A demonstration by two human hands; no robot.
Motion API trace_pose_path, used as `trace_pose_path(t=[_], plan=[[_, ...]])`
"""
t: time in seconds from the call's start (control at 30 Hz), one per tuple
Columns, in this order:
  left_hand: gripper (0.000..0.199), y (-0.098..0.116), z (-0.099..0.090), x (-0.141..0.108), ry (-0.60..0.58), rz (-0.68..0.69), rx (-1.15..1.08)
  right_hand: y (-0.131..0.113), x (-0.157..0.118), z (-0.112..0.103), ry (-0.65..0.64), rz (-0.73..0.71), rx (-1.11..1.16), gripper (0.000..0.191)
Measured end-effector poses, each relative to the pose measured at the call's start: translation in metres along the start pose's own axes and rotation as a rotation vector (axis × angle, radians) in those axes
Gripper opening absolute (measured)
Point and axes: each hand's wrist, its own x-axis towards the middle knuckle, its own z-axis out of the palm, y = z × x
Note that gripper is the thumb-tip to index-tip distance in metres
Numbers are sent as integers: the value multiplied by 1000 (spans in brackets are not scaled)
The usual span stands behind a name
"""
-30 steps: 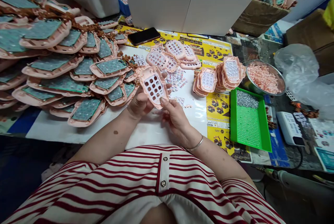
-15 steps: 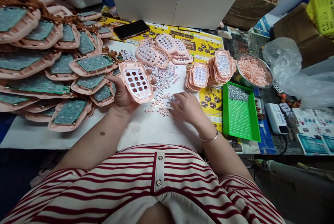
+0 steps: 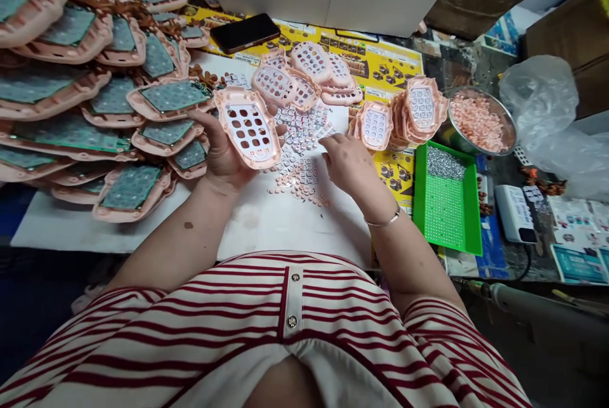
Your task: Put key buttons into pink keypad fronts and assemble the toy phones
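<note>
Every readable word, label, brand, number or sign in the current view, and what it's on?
None legible.
Yellow printed paper sheet with machine pictures: lettering too small and blurred.
White boxy plastic device with dark end panel: label too small.
Teal-and-white printed leaflet: too blurred.
Small pale square pieces scattered on the white surface: any markings too small.

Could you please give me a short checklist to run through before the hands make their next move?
1. Left hand supports the pink shell: ok.
2. Shell's large openings filled: not ok, they stand open.
3. Loose pieces near the right hand: ok, spread on the white sheet.
4. Right fingertips empty: cannot tell, they are partly hidden.
5. Phone apart from the loose pieces: ok, lying beyond them.
</note>
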Motion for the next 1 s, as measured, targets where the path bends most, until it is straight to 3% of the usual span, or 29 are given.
trace_pose_path(t=[0.17,0.37,0.5,0.57,0.67,0.77,0.87,1.0], plan=[[88,-3,-4,3,-31,11,-35,-15,14,6,22,-60,-73,43],[94,-7,-7,1,-66,-62,-55,-13,-18,10,-168,-216,68,36],[95,-9,-8,-3,-122,-89,-66,-10,-30,21,-132,-186,149,31],[96,-8,-8,-3,-110,-94,-47,-7,-33,22,-10,-49,358,28],[94,-7,-5,-4,-73,-85,-23,-2,-39,17,201,281,979,23],[94,-9,-4,-5,-88,-99,-16,-2,-41,9,214,490,1560,28],[96,-14,-6,-8,-136,-139,-24,-8,-39,6,163,540,1779,32],[97,-19,-10,-8,-208,-189,-48,-18,-36,6,128,517,1850,32]])
